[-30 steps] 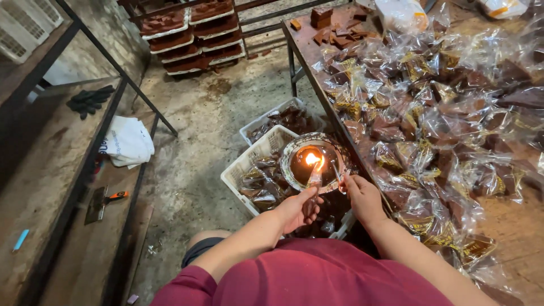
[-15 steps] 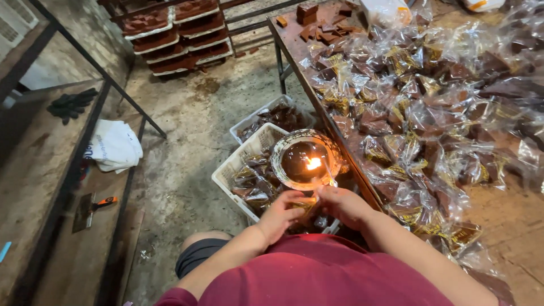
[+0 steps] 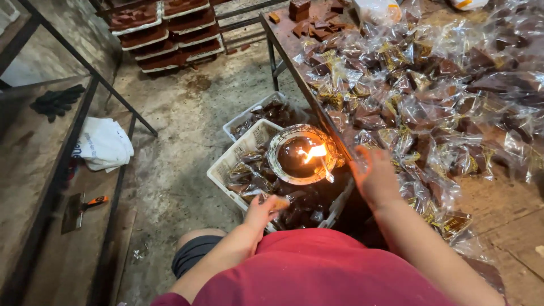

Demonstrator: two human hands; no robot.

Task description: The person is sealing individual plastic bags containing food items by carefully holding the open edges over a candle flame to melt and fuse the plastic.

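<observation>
The left hand point(image 3: 262, 208) pinches a small packet point(image 3: 281, 202) just over the near crate point(image 3: 226, 170), and should drop it low, away from the flame. The right hand point(image 3: 374, 178) is open and empty, reaching onto the bench point(image 3: 498, 209) beside the lamp point(image 3: 298, 155); it should keep clear of the fire. Packets cover the bench. Far off, trays point(image 3: 170, 25) stand stacked.

A wooden table point(image 3: 510, 215) carries heaped cellophane-wrapped brown blocks point(image 3: 430, 85); white crates point(image 3: 226, 164) sit on the concrete floor point(image 3: 181, 130).
</observation>
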